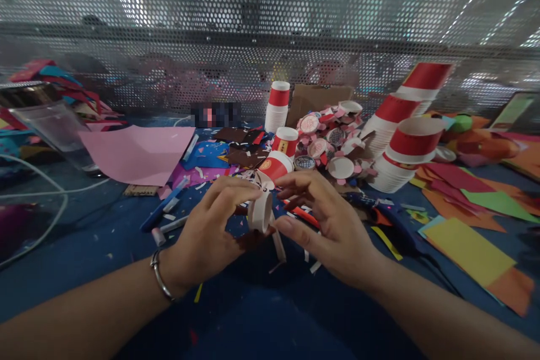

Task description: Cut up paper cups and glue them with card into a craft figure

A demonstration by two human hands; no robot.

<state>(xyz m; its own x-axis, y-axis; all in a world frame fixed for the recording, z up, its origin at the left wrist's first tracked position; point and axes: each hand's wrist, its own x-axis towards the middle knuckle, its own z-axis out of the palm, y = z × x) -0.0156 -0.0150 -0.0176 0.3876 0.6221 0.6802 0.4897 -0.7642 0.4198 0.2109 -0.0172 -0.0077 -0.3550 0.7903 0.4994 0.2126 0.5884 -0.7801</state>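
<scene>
A white, ring-shaped piece that looks like the cut-off base of a paper cup (pixel 260 212) is pinched upright between the fingers and thumb of my left hand (pixel 211 225). Facing it from the other side, my right hand (pixel 327 225) has its fingers and thumb apart, with the thumb tip close to the ring's edge; whether it touches, I cannot tell. A narrow pale strip (pixel 278 242) hangs below the ring. Just beyond my hands, a red and white paper cup (pixel 276 166) lies tilted against an upright cup (pixel 286 142).
A heap of cut cup bases (pixel 320 143) stands behind my right hand, beside tall cup stacks (pixel 386 118). Pink paper (pixel 141 152) and a clear jar (pixel 54 124) are on the left. Coloured sheets (pixel 470 247) and a dark cable (pixel 439 264) lie right. Perforated metal (pixel 270 5) rises behind.
</scene>
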